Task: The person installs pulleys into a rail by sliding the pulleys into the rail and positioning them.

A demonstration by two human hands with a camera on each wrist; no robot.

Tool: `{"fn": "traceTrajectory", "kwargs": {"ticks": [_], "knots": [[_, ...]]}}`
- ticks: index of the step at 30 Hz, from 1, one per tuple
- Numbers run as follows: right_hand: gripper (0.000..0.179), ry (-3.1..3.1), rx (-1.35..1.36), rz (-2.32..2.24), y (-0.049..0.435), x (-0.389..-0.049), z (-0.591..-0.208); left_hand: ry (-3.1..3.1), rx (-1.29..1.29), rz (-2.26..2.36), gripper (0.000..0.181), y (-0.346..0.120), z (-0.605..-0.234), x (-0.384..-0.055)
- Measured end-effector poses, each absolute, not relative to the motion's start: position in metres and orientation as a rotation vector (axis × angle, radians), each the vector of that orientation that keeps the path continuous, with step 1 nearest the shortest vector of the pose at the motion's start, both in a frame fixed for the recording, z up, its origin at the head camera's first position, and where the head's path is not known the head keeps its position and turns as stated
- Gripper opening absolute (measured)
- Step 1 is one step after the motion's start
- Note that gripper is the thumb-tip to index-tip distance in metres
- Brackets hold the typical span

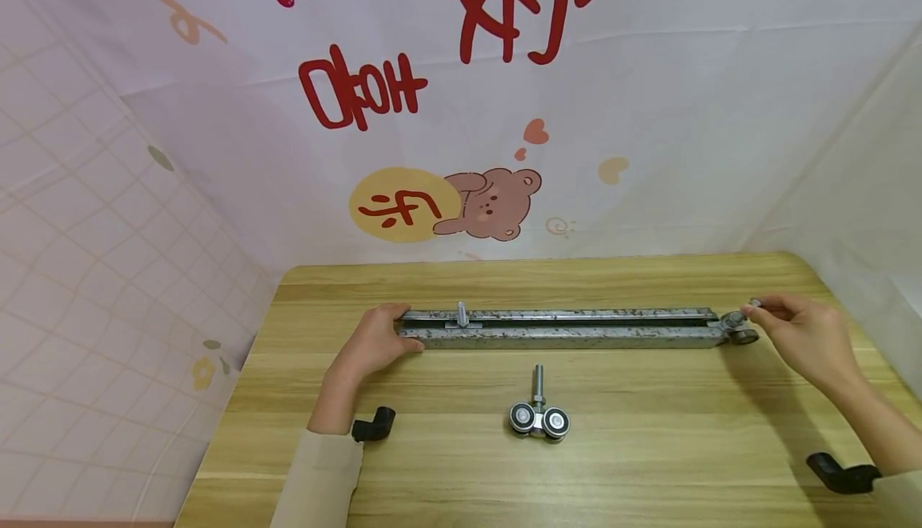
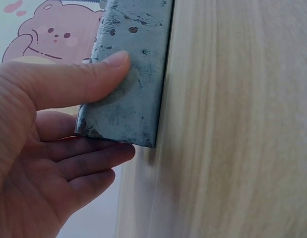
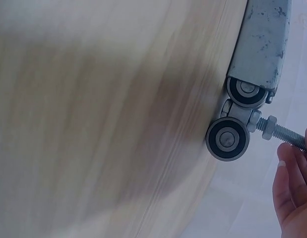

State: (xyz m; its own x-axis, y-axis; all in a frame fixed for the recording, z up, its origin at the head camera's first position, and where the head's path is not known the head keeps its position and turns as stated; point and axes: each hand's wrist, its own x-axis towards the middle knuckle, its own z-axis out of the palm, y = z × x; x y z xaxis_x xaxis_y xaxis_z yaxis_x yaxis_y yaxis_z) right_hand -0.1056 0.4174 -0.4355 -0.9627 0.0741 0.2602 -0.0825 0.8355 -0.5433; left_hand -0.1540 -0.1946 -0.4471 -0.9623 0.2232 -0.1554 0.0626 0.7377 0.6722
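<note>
A scuffed grey metal rail (image 1: 562, 340) with a slot along its top lies across the table. My left hand (image 1: 374, 340) grips its left end, the thumb (image 2: 106, 77) on the front face and the other fingers behind and past the end. At the opposite end, my right hand (image 1: 810, 336) pinches the threaded bolt of a roller trolley (image 3: 227, 140). One of its wheels (image 3: 246, 90) sits partly inside the rail's end, while another stays outside. An upright bolt (image 1: 462, 314) on a small plate stands in the slot near the left end.
A second roller trolley (image 1: 538, 420) lies on the wooden table (image 1: 648, 448) in front of the rail, its bolt pointing away from me. Black bent pieces (image 1: 374, 426) show beside both wrists. A printed white cloth (image 1: 648, 112) hangs behind the table.
</note>
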Motion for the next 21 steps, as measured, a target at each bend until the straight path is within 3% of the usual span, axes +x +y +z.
{"fn": "traceTrajectory", "kwargs": {"ticks": [10,21], "knots": [[0.019,-2.712,0.054,0.824,0.405,-0.108,-0.433,2.715,0.233,1.039,0.078,-0.195,-0.446,-0.153],[0.021,-2.712,0.098,0.842,0.395,-0.109,-0.431,2.703,0.231,1.046,0.078,-0.196,-0.444,-0.154]]}}
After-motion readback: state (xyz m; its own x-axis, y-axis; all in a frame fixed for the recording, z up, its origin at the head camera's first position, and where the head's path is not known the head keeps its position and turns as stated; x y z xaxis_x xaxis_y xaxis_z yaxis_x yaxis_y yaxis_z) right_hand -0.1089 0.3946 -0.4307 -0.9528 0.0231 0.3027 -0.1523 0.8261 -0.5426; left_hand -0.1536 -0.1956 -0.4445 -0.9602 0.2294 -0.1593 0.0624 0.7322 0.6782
